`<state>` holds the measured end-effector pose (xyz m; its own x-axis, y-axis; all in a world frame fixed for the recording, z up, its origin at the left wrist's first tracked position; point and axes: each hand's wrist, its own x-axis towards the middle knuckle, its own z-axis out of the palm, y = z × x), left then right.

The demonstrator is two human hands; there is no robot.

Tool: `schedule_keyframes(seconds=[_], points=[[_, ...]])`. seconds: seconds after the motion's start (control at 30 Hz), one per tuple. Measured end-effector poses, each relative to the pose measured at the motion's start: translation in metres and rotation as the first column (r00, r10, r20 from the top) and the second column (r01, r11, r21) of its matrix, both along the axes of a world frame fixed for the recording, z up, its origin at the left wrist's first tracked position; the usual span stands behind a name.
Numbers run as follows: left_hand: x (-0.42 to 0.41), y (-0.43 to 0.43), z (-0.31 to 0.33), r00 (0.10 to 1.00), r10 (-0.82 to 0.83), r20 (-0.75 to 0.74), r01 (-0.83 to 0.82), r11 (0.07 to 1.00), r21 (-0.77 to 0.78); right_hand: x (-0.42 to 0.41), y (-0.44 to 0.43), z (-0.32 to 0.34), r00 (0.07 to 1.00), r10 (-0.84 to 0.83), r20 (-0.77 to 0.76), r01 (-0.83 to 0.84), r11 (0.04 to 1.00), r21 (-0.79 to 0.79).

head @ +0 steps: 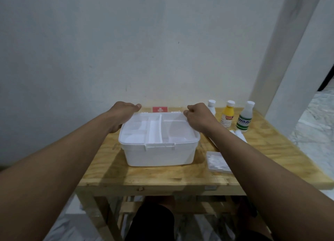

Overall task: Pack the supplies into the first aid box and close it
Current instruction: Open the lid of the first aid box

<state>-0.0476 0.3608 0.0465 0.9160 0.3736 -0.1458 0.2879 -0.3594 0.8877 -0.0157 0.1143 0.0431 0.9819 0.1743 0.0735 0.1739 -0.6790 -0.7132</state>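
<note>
The white box [159, 155], placed mid-frame on the table [144, 175], was gripped at its far corners by the curled left hand [124, 112] and right hand [198, 117], and the bottles [228, 116] at the right were judged liable to be toppled by a careless right forearm
</note>
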Motion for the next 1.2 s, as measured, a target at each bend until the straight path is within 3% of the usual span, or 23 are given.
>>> schedule_keyframes(seconds=[0.17,0.37,0.9,1.1,1.2], points=[[-0.020,0.001,-0.006,0.994,-0.110,0.000,0.109,0.988,0.105,-0.008,-0.006,0.004,0.996,0.069,-0.057,-0.069,0.998,-0.004],[-0.046,-0.016,-0.017,0.993,-0.121,-0.003,0.119,0.970,0.212,-0.038,-0.016,0.000,0.980,0.173,-0.099,-0.180,0.981,-0.075],[-0.030,-0.017,-0.011,0.987,-0.158,0.017,0.145,0.938,0.316,-0.035,-0.012,0.002,0.986,0.142,-0.085,-0.147,0.987,-0.061],[-0.041,-0.032,0.001,0.980,-0.078,0.183,-0.021,0.875,0.484,-0.042,-0.025,0.012,0.990,0.143,-0.013,-0.144,0.987,-0.073],[-0.050,-0.046,-0.001,0.972,-0.065,0.226,-0.098,0.764,0.638,-0.047,-0.043,0.016,0.993,0.115,0.017,-0.112,0.983,-0.148]])
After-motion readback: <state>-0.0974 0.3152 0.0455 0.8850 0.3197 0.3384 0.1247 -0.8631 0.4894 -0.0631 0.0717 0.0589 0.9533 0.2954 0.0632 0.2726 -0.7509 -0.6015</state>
